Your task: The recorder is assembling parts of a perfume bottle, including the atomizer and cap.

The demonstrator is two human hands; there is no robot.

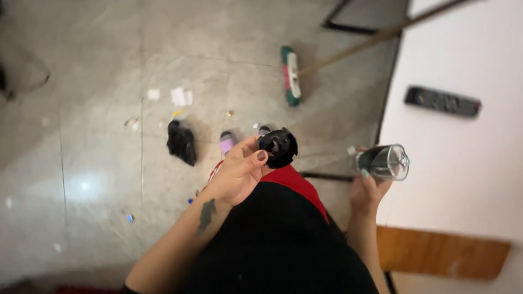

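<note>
My left hand (239, 171) holds a round black plastic piece (279, 147), like a blade base or lid, pinched between thumb and fingers above my lap. Off to the right, my right hand (366, 188) grips a clear cup-shaped container (384, 162) lying sideways, its open end pointing right, at the edge of a white table (463, 174). The two hands are apart, with the black piece and the clear container not touching.
A dark remote control (442, 101) lies on the white table. A broom (291, 75) rests on the grey tiled floor (81, 136), its handle slanting up right. Paper scraps (181, 96) and a black crumpled bag (181, 142) litter the floor. My feet show below the bag.
</note>
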